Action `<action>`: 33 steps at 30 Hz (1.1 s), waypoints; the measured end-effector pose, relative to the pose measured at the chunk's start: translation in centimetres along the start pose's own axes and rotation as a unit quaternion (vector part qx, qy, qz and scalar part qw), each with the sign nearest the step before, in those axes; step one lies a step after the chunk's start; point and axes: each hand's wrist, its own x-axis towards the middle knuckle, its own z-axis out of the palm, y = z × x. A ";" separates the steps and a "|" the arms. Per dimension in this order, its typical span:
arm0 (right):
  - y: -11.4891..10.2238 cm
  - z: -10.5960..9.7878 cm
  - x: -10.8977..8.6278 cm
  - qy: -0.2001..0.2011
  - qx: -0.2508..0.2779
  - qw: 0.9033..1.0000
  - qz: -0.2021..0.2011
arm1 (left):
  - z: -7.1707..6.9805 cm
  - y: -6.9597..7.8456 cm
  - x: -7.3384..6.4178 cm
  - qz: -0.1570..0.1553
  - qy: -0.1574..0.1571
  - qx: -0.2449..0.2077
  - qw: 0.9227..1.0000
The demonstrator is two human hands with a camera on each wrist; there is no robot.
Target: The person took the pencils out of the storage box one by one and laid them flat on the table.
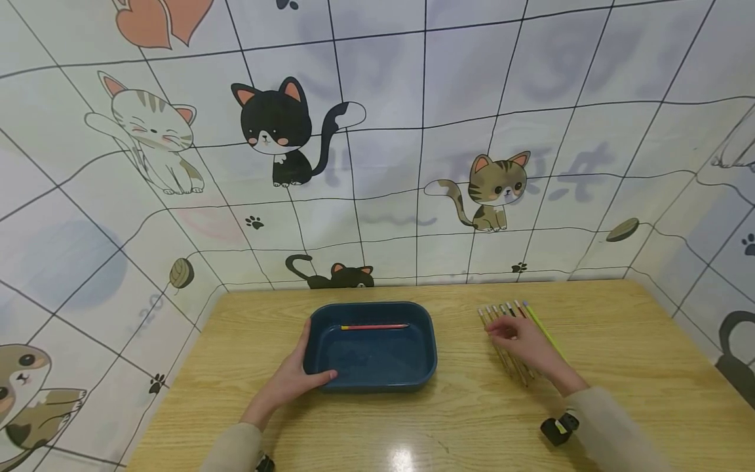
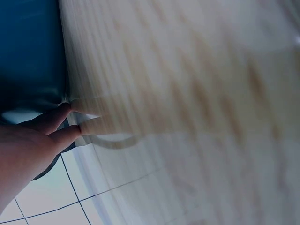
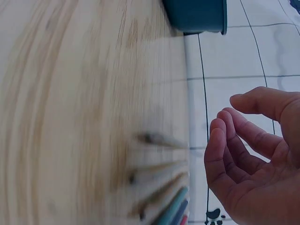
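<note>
With its thumb over the front rim and its fingers along the outer left wall, my left hand (image 1: pixel 290 379) (image 2: pixel 35 140) grips a dark blue rectangular tray (image 1: pixel 377 385) (image 2: pixel 28 51). One red pencil with a yellow end (image 1: pixel 374 326) lies inside, near the far wall. To the right, my right hand (image 1: pixel 527 344) (image 3: pixel 253 154) is over a row of pencils (image 1: pixel 500 351), covering part of them. Its fingers are loosely bent, the thumb stands apart from them, and the right wrist view shows nothing between them. A yellow-green pencil (image 1: pixel 541 328) lies at the right end of the row.
Both hands work over a light wooden table (image 1: pixel 366 432). Behind it rises a wall covering (image 1: pixel 389 157) with a grid and cartoon cats, which continues along both sides. A small black device (image 1: pixel 557 429) is on the right wrist.
</note>
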 end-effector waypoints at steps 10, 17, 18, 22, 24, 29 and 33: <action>-1.5 2.1 0.8 -0.003 0.054 0.998 -0.021 | 0.0 0.2 0.1 -0.002 -0.003 0.003 1.000; -2.5 3.1 1.4 -0.005 0.066 0.997 -0.047 | 0.0 0.2 0.1 0.000 -0.002 0.007 1.000; -2.7 3.2 1.5 -0.005 0.066 0.997 -0.047 | 0.0 0.2 0.0 0.000 -0.001 0.007 1.000; -3.7 3.5 2.0 0.000 0.070 0.997 -0.043 | -0.1 0.2 -0.1 0.000 0.004 0.006 1.000; -4.2 3.7 2.2 -0.001 0.074 0.996 -0.041 | -0.1 0.3 -0.1 -0.001 0.005 0.006 1.000; -5.2 4.3 3.0 -0.004 0.092 0.994 -0.053 | -0.1 0.4 -0.2 -0.004 0.002 0.005 1.000; -6.2 4.9 3.5 -0.012 0.099 0.993 -0.065 | -0.1 0.3 -0.2 -0.005 0.002 0.006 1.000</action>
